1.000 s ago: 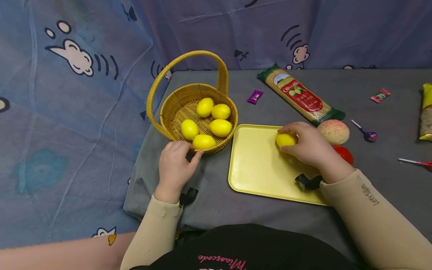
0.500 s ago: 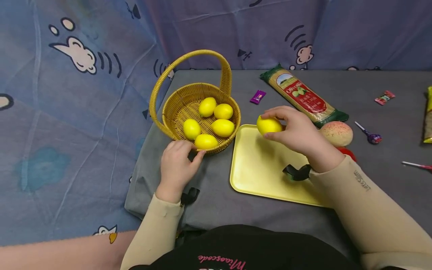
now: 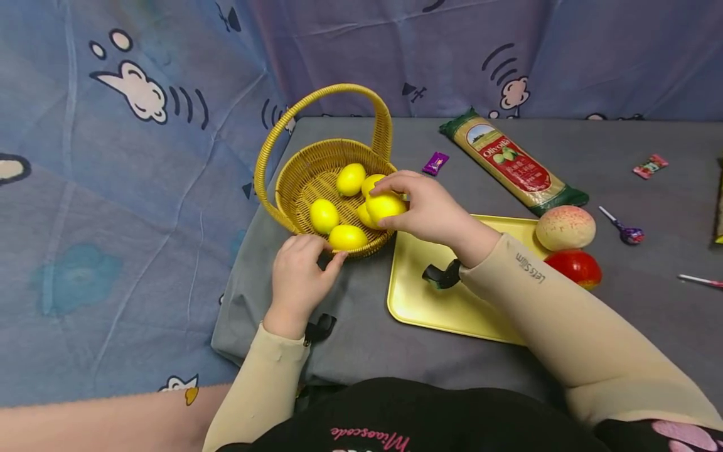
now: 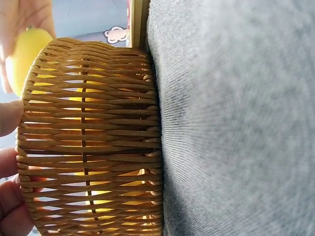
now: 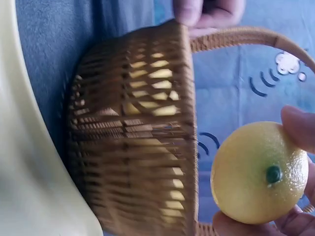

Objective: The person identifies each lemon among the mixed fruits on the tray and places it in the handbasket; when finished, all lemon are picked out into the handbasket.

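A yellow lemon (image 3: 385, 209) with a green stem end, plain in the right wrist view (image 5: 261, 172), is pinched between the thumb and fingers of my right hand (image 3: 432, 210). It is held over the right rim of a yellow wicker basket (image 3: 307, 154) with a tall arched handle. Several more lemons (image 3: 348, 238) lie inside, partly hidden by the right hand and the held lemon. My left hand (image 3: 298, 276) grips the basket's near rim, thumb outside and fingers over the edge. In the left wrist view the woven wall (image 4: 93, 137) fills the middle.
A yellow tray (image 3: 418, 295) lies right of the basket, under my right forearm. At its right are a peach (image 3: 565, 228) and a red fruit (image 3: 573, 268). Behind lie a pasta packet (image 3: 514, 160) and a purple wrapped candy (image 3: 435, 163). Further right are a lollipop (image 3: 628, 233) and another candy (image 3: 650, 166).
My right hand has lifted the lemon from the tray and carried it left to above the basket's rim. The red fruit has come into fuller view. The left hand stays on the rim.
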Motion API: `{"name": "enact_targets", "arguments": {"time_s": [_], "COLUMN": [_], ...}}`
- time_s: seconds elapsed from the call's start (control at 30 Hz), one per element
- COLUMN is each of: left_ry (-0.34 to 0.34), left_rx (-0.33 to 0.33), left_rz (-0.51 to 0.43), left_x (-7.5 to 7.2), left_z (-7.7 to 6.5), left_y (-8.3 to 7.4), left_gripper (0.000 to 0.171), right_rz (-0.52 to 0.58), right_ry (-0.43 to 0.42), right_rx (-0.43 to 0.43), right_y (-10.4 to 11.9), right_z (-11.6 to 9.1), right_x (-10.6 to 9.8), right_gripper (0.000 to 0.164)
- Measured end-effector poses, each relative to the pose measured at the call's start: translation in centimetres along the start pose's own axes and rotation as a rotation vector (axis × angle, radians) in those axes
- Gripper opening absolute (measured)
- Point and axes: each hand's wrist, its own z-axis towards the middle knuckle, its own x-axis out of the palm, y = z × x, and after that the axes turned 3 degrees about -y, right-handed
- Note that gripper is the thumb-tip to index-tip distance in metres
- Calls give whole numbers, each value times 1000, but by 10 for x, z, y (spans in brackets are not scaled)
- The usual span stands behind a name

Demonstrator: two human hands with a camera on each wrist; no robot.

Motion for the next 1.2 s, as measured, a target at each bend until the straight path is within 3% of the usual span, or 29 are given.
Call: {"name": "enact_targets", "arguments": {"time_s": [0.3, 0.77, 1.2], "left_ry": [-7, -19, -43], "left_rx": [9, 6, 20], "left_rz": [6, 6, -2], "left_x": [0, 3, 3], "left_z": [-1, -1, -1], "left_y": [1, 3, 3], "left_gripper": [26, 27, 27], "right_rz": [-137, -252, -339], "right_ry": [111, 226, 262], "right_rx": [-49, -77, -82], "right_y": [2, 5, 6], "right_z": [18, 29, 34], "right_x": [24, 36, 45], "right_gripper": [45, 46, 46]}}
